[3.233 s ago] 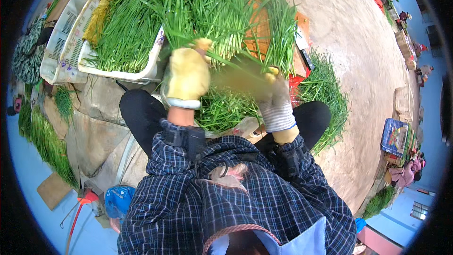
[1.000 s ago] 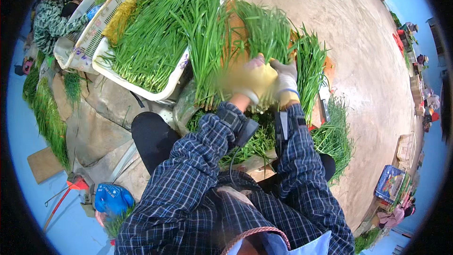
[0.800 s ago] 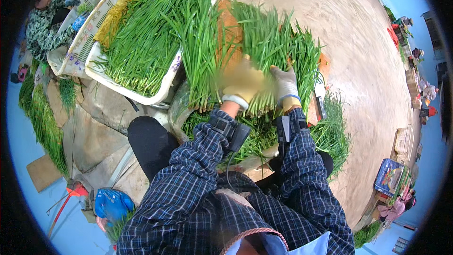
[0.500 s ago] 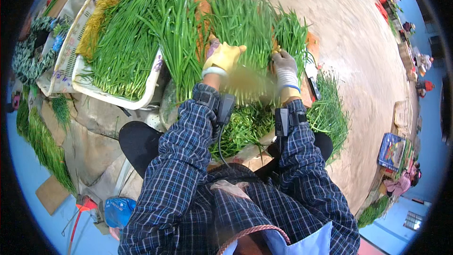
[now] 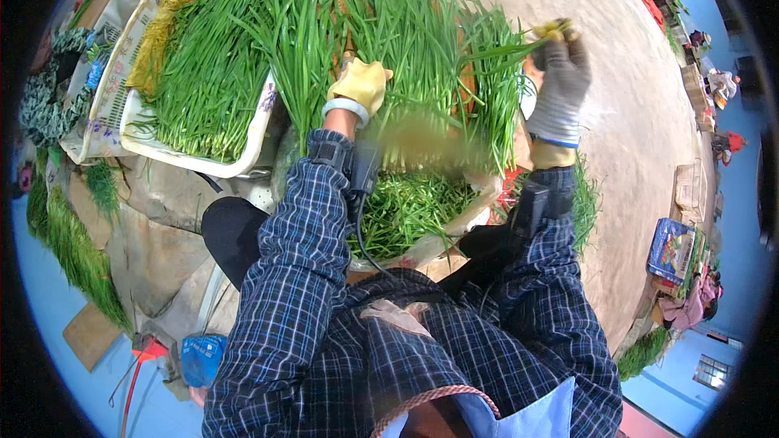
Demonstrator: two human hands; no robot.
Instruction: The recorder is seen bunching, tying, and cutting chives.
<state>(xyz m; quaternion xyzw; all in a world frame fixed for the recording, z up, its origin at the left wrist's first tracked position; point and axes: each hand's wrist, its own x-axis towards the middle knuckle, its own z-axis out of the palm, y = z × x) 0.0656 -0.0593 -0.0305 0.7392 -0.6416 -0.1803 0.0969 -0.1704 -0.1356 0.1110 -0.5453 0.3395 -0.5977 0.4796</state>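
Note:
My left hand (image 5: 357,88), in a yellow glove, is closed at the left side of a broad layer of garlic chives (image 5: 414,49); its fingertips are hidden. Out to the right, my right hand (image 5: 561,85) wears a grey-and-white knit glove with yellow fingertips. It pinches a few chive leaves (image 5: 507,52), which stretch back left toward the pile. An orange board or strip (image 5: 467,81) shows between the bundles. Below the layer lie loose cut greens (image 5: 414,207). A blurred brownish smear covers the stem ends in the middle.
A white plastic crate (image 5: 235,169) full of chives stands at the left, with yellow netting (image 5: 166,28) on its edge. More chives (image 5: 77,251) lie at far left. A blue bag (image 5: 203,359) sits lower left. Other people (image 5: 722,85) sit along the right wall.
My right hand has swung right and slightly up, away from the pile, drawing leaves with it. My left hand has shifted a little left. A knife seen at the right is now mostly hidden.

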